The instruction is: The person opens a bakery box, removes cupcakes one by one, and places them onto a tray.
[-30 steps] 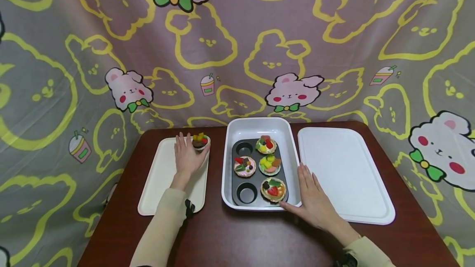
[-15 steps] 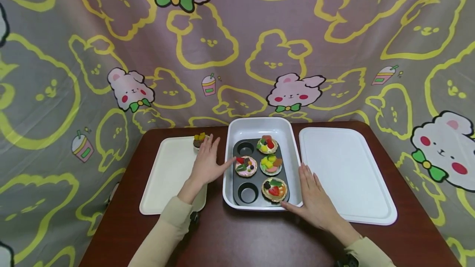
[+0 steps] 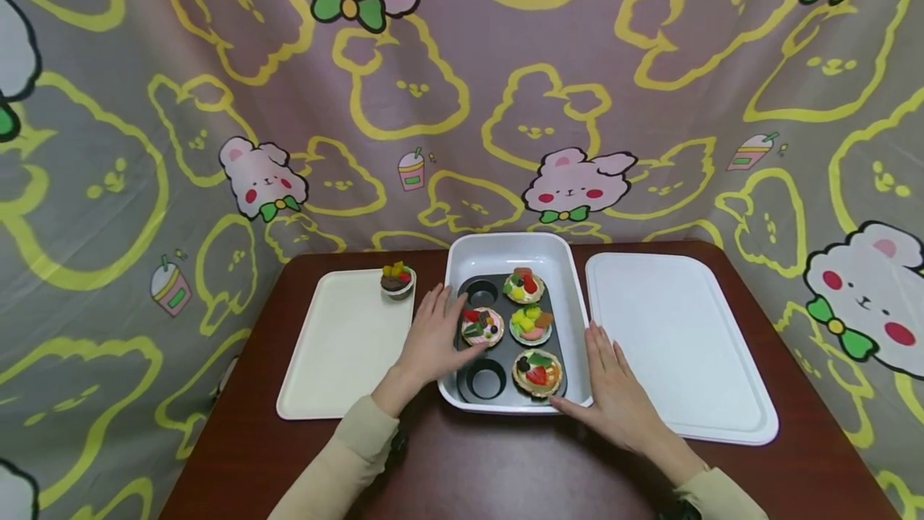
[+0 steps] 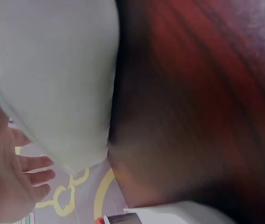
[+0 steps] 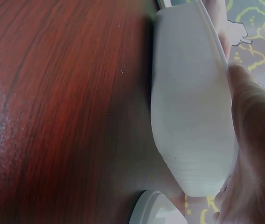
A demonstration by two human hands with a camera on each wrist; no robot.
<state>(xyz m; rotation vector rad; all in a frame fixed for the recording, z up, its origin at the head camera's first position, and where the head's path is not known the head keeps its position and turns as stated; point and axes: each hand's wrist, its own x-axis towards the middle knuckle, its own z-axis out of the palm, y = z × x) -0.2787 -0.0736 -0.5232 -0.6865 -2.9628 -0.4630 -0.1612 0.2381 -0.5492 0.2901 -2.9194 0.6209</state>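
A white rectangular basin (image 3: 508,249) holds a dark muffin tin (image 3: 501,356) with several toy fruit tarts in its cups. My left hand (image 3: 431,342) reaches over the basin's left edge, fingers spread and relaxed, nothing in its grasp. Its thumb lies just below a pink-cream tart (image 3: 482,327) in this view. My right hand (image 3: 622,401) rests at the basin's front right corner with straight fingers along the rim, thumb close to a strawberry tart (image 3: 537,374). In the right wrist view, that hand (image 5: 258,154) lies along the basin's upper edge (image 5: 193,102).
On the left, a cream tray (image 3: 354,343) bears a chocolate toy cupcake (image 3: 396,282) at its far right corner. A flat white lid-like board (image 3: 671,343) lies right of the basin. Behind the brown table (image 3: 498,464) hangs a patterned curtain (image 3: 462,103).
My left hand has moved right, from the cupcake on the cream tray to over the basin's left edge; the cupcake stays on the tray. My right hand has kept its place.
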